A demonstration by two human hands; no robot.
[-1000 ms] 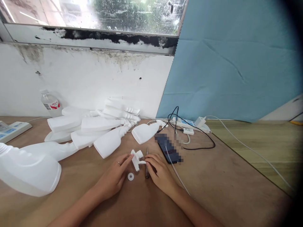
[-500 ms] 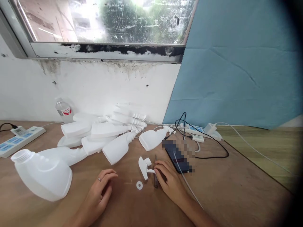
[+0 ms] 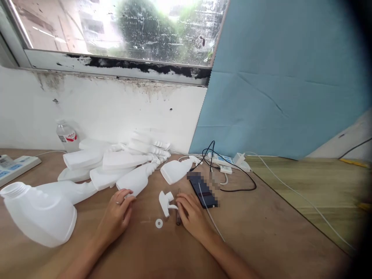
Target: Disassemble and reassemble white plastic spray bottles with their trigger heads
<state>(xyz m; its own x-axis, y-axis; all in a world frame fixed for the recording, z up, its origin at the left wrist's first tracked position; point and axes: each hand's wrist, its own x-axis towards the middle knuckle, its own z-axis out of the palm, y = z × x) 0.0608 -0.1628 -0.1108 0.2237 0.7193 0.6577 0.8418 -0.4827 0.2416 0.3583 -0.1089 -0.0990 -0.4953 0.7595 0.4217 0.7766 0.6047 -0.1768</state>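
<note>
My left hand (image 3: pixel 117 212) reaches to the near end of a white spray bottle (image 3: pixel 136 181) lying on its side. Its fingers overlap the bottle's base; they are loosely bent with the thumb apart, and whether they touch it I cannot tell. Beside a screwdriver (image 3: pixel 178 217) with a dark handle rests my right hand (image 3: pixel 193 217), its fingers loosely curved and apart, fingertips at the tool. A loose white trigger sprayer head (image 3: pixel 165 203) lies just left of that hand. Between my hands is a small white ring-shaped washer (image 3: pixel 159 223).
A large white jug (image 3: pixel 40 217) stands at left before a pile of white bottles (image 3: pixel 84 158). Another spray bottle (image 3: pixel 176 171) lies near a dark phone (image 3: pixel 203 190) and its cables. Power strips (image 3: pixel 17 168) and a clear water bottle (image 3: pixel 67 136) are near the wall.
My left hand has moved forward to the near end of the spray bottle. My right hand stays by the screwdriver. The view has turned right, shifting everything leftward.
</note>
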